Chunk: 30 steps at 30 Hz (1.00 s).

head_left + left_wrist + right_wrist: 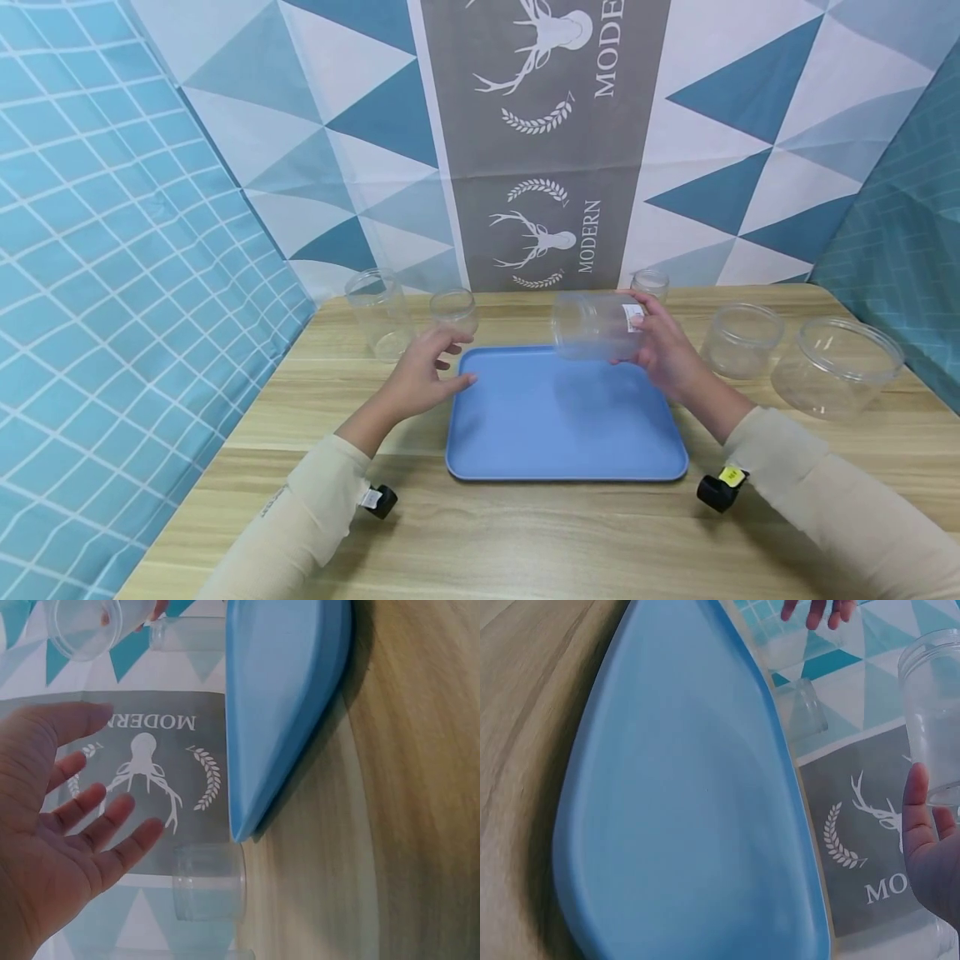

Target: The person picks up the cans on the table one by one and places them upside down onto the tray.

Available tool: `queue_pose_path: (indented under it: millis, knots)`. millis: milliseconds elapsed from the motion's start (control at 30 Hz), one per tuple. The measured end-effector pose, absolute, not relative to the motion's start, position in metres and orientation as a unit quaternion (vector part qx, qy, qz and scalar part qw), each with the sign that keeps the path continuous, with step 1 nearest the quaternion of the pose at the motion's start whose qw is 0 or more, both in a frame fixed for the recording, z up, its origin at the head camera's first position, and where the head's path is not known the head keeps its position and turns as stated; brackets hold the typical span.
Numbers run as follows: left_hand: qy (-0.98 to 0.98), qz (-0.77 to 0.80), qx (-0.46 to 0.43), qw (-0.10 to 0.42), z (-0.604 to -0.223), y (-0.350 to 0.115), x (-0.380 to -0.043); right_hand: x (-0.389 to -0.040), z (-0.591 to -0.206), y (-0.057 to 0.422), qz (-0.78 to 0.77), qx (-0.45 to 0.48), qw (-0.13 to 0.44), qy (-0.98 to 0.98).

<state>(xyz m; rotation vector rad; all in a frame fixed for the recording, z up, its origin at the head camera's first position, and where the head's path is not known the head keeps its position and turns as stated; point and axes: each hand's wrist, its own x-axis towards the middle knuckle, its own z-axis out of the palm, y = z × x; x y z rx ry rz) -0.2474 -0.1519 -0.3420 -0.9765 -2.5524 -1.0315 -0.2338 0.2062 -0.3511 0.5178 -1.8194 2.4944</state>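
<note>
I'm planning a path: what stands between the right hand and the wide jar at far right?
In the head view, a smaller clear jar stands between the right hand and the wide jar.

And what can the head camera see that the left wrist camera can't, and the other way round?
Only the head view shows the big wide jar at the far right, the smaller wide jar beside it and the pale sleeves.

Only the left wrist view shows the palm side of the left hand.

Both show the blue tray, the see-through jar held by the right hand, and the gray deer panel.
</note>
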Motion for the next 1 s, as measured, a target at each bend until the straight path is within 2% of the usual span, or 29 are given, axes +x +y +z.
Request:
queue_pose_path:
  millis: [333,567,733,1000]
  knots:
    - [-0.915,-0.327,-0.226,0.064,-0.35,-0.155,-0.247,-0.233,-0.353,0.222,0.803,0.168,0.017,-0.571]
    - [-0.929,-0.338,-0.148,-0.023,-0.356,-0.156,-0.249,-0.23,-0.353,0.231,0.794,0.161,0.024,-0.586]
    - [-0.94,-0.314,-0.112,-0.067,-0.363,-0.156,-0.25,-0.231,-0.355,0.239,0.789,0.163,0.032,-0.591]
    - [-0.897,-0.408,-0.081,-0.152,-0.372,-0.152,-0.249,-0.233,-0.358,0.254,0.789,0.152,0.051,-0.593]
